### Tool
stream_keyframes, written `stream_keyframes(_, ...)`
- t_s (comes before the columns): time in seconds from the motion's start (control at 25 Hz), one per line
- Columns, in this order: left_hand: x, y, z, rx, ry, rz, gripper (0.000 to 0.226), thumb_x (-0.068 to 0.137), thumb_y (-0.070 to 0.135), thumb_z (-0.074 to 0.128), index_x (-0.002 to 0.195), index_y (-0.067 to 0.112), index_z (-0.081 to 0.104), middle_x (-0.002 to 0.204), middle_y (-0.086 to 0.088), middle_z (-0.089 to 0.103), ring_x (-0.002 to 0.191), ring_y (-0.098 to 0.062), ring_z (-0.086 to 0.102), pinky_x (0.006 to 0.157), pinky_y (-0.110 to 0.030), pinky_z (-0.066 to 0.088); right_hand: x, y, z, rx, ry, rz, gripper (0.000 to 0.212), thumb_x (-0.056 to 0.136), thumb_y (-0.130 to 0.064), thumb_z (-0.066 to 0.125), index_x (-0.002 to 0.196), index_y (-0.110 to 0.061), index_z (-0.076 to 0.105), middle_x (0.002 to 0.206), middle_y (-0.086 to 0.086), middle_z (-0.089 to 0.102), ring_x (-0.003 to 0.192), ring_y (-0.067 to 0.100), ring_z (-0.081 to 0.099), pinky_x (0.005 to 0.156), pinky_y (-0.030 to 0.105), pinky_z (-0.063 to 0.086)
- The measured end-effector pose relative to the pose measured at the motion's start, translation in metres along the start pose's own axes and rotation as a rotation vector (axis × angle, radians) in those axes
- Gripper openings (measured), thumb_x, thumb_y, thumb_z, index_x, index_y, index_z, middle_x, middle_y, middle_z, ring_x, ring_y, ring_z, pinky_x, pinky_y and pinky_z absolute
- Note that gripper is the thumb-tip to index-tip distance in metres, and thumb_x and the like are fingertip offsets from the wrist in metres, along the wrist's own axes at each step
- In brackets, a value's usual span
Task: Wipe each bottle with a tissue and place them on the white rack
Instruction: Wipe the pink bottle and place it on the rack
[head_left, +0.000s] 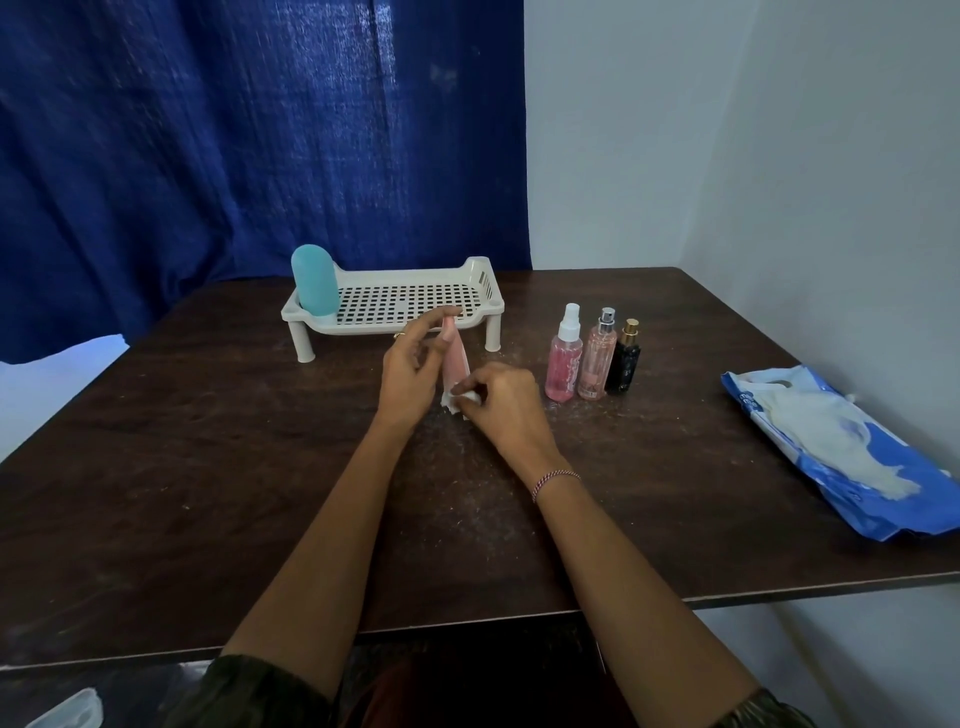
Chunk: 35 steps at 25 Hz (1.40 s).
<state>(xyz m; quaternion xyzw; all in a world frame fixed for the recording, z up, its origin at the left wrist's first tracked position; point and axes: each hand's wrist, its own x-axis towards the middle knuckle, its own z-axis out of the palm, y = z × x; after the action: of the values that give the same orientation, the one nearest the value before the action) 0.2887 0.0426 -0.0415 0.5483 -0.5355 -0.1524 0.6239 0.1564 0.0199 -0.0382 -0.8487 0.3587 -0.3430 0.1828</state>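
My left hand holds a pale pink tube by its upper end, in front of the white rack. My right hand pinches a crumpled white tissue against the tube's lower end. A teal bottle stands upright in the rack's left end. To the right of my hands stand three spray bottles in a row: a pink one with a white cap, a pale pink one with a silver cap, and a black one with a gold cap.
A blue tissue pack lies open near the right edge of the dark wooden table. A blue curtain hangs behind the table, and a white wall is to the right. A pale object shows at the bottom left.
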Motion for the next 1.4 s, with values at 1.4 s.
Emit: stream_keyframes(1.4, -0.001, 0.009, -0.007, -0.377, 0.056, -0.216, 0.034, 0.103, 0.008, 0.02, 0.116, 0.019, 0.05, 0.132, -0.013, 0.05, 0.109, -0.024, 0.062, 0.088, -0.034, 0.054, 0.002, 0.0, 0.009, 0.049, 0.091, -0.118, 0.019, 0.076, -0.005, 0.071, 0.095, -0.007, 0.072, 0.094, 0.006, 0.065, 0.084, 0.015, 0.061, 0.08, 0.018, 0.047)
